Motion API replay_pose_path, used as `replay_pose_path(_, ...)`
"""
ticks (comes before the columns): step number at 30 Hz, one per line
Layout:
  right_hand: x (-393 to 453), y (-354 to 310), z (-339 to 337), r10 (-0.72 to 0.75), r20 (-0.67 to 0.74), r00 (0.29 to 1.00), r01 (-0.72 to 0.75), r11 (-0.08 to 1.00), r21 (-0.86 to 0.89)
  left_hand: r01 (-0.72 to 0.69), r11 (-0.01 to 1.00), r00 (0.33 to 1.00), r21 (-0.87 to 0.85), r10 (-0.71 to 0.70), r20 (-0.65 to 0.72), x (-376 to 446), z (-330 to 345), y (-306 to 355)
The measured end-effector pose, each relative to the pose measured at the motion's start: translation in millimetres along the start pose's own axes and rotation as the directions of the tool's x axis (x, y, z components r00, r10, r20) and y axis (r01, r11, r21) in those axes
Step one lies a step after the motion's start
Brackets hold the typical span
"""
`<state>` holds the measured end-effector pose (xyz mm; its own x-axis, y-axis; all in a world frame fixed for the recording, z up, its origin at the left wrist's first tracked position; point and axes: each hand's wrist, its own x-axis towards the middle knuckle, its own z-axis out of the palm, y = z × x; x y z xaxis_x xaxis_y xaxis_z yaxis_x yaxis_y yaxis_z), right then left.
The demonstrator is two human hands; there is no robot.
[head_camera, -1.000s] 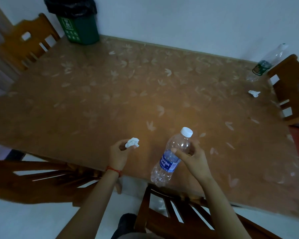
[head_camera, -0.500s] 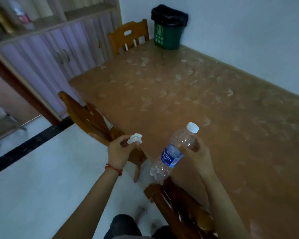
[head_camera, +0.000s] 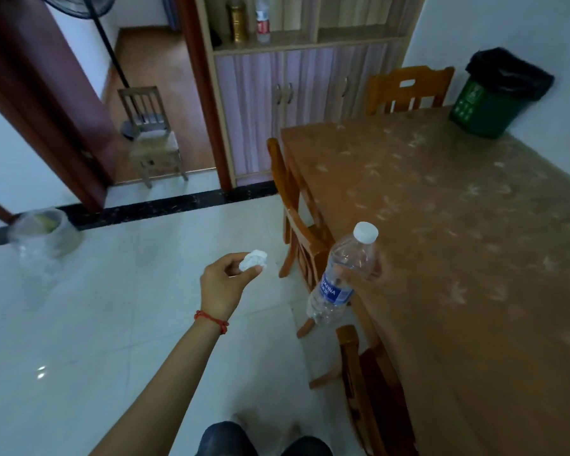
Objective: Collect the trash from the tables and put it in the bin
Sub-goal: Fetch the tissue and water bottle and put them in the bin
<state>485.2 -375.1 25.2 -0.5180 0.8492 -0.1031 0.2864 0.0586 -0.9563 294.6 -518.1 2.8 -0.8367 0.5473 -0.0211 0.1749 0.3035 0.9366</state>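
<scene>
Beside the worktop [head_camera: 458,225], over the pale tiled floor [head_camera: 79,324], both hands were held out in front of the person. A crumpled white tissue [head_camera: 253,261] was pinched at the fingertips of the left hand [head_camera: 222,284], whose wrist was circled by a red string bracelet [head_camera: 211,320]. One clear plastic bottle [head_camera: 343,274] with a white cap and a blue label was gripped around its upper body by the right hand [head_camera: 367,274], tilted with the cap uppermost, right at the worktop's near edge; no liquid could be made out in it. A green bin [head_camera: 481,116] lined with a black bag was seen at the far corner of the worktop, well apart from both hands; its contents were hidden. Three wooden chairs were counted at the worktop: one [head_camera: 408,90] at the far end and two [head_camera: 300,232] [head_camera: 366,390] along the near side, the latter pair lying between the person and the worktop's edge. A fourth, paler chair [head_camera: 152,139] was seen through the doorway, beside the pole of a standing fan [head_camera: 109,44]. A cabinet [head_camera: 293,103] with closed doors stood against the wall, and two bottles [head_camera: 250,18] were counted on its open shelf. A translucent container [head_camera: 46,232] was seen on the floor at left, with something yellowish inside that was too blurred to tell.
</scene>
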Motion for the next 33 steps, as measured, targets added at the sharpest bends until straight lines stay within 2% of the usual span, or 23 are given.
replay_pose_path(3,0.0,-11.8,23.1,-0.062,0.087,0.994,0.066,0.997,-0.049,0.02,1.0,0.997,-0.006,-0.02,-0.069,-3.4,-26.3,-8.1)
replay_pose_path(8,1.0,-23.8,75.0,-0.153,0.081,0.985,0.161,0.982,-0.1,0.058,0.998,0.986,-0.039,-0.063,-0.153,-3.9,-74.4,-25.8)
replay_pose_path(12,-6.1,-36.3,127.2,-0.175,0.106,0.979,0.176,0.984,0.009,0.086,0.994,0.972,-0.072,-0.1,-0.212,-2.1,-117.0,-42.0)
replay_pose_path(14,-6.0,-35.8,150.7,-0.193,0.113,0.975,0.195,0.981,-0.003,0.101,0.992,0.963,-0.072,-0.115,-0.242,-0.1,-136.7,-50.8)
replay_pose_path(17,-1.6,-34.1,182.1,-0.139,0.234,0.962,0.149,0.988,-0.026,0.119,0.99,0.952,-0.074,-0.135,-0.276,5.4,-161.7,-62.8)
replay_pose_path(19,1.5,-37.1,199.5,-0.133,0.272,0.953,0.141,0.99,-0.009,0.13,0.988,0.948,-0.081,-0.148,-0.281,11.4,-175.9,-68.2)
replay_pose_path(25,18.2,-54.0,238.8,-0.161,0.26,0.952,0.163,0.986,0.012,0.124,0.987,0.95,-0.104,-0.148,-0.275,43.8,-207.2,-76.0)
replay_pose_path(29,44.6,-57.1,255.5,-0.19,0.241,0.952,0.211,0.975,-0.065,0.127,0.986,0.953,-0.104,-0.15,-0.263,74.3,-211.4,-76.3)
replay_pose_path(33,87.0,-60.9,270.2,-0.149,0.226,0.963,0.167,0.984,-0.061,0.129,0.985,0.955,-0.113,-0.154,-0.252,118.4,-207.5,-76.9)
